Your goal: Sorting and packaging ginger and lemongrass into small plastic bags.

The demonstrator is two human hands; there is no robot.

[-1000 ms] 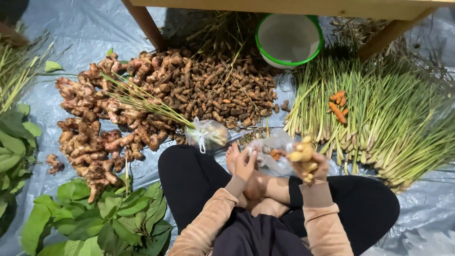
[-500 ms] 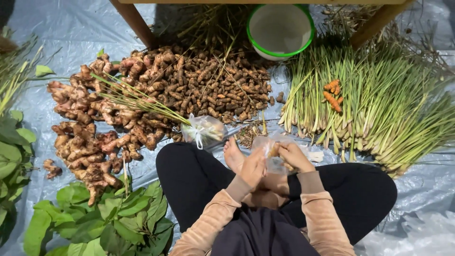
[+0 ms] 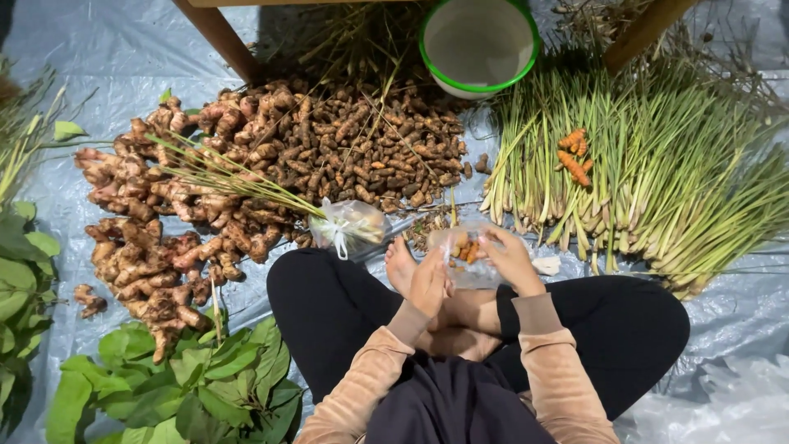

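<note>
I sit cross-legged on a grey plastic sheet [image 3: 140, 57]. Both hands hold a small clear plastic bag [image 3: 464, 253] with orange and pale root pieces inside, just above my bare feet. My left hand [image 3: 429, 284] grips the bag's near left side. On its right side my right hand [image 3: 511, 256] has its fingers curled over the top. A tied clear bag [image 3: 349, 226] of roots lies by my left knee. A pile of small brown turmeric roots [image 3: 362, 152] lies just beyond.
Ginger roots [image 3: 156, 238] are heaped at the left with a lemongrass stalk across them. A lemongrass bundle [image 3: 657, 181] carries a few orange turmeric pieces [image 3: 573, 156]. A green-rimmed white bowl [image 3: 479, 41] stands between wooden table legs [image 3: 218, 37]. Green leaves [image 3: 181, 386] lie near left.
My right hand held a cluster of pale roots beside the bag; now those roots are inside it and both hands close around the bag. The view has shifted slightly.
</note>
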